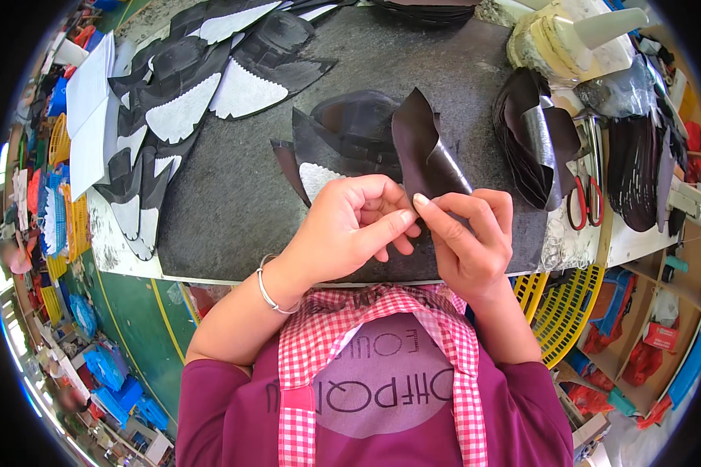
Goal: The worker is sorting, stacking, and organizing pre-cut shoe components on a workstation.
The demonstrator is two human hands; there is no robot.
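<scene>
two rows of dark capitals (pixel 388 395) run upside down across a pale oval (pixel 382 425) on a purple shirt (pixel 227 412), partly covered by checked apron straps (pixel 468 397), while white print on a red package (pixel 660 336) at right is too small to read.

— What does the person wear?
— A purple shirt (pixel 237 420) with short sleeves (pixel 210 389), and over it a red-and-white checked apron (pixel 297 366) with wide straps (pixel 469 389).
— And anything else?
— There is a paler oval (pixel 382 420) with dark letters (pixel 354 395), and a thin silver bracelet (pixel 264 292) on the left wrist (pixel 284 282).
</scene>
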